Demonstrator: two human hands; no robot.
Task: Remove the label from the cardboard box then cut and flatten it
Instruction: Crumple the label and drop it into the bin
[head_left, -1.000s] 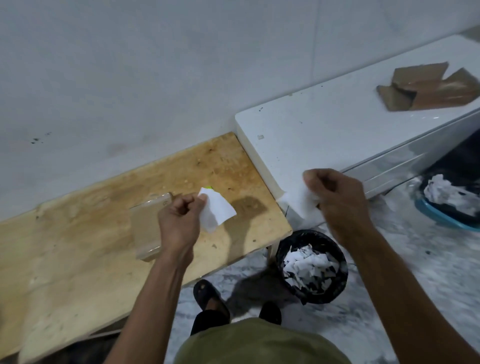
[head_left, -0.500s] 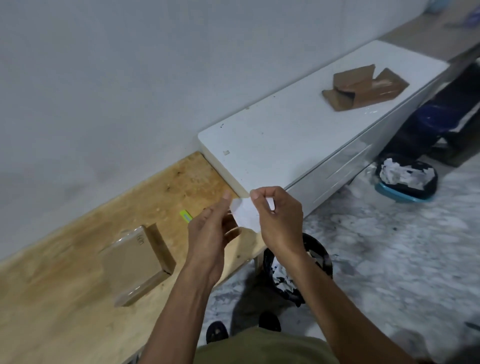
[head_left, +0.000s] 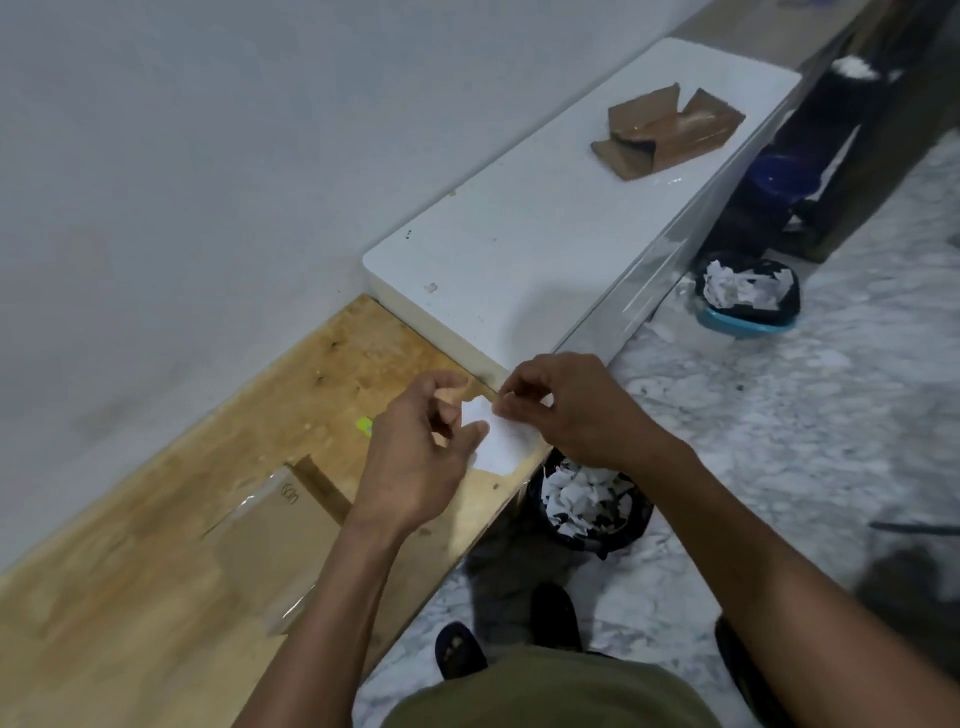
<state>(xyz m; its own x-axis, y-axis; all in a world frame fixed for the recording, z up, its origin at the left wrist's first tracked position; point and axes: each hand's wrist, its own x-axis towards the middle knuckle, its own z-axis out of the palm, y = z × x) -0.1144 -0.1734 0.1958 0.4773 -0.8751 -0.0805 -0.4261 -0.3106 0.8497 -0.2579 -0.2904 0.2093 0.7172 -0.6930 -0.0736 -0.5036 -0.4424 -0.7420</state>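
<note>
Hands, left hand (head_left: 415, 457) and right hand (head_left: 566, 405), pinch label (head_left: 493, 441) (above bin (head_left: 587, 504)), hiding table (head_left: 156, 571) edge.

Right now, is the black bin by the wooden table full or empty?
Nearly full: the black bin holds torn white paper scraps piled close to its rim.

Light was dim and soft; glare streaked the white countertop (head_left: 545, 234), edges bowed, and the far right perhaps motion-blurred.
</note>
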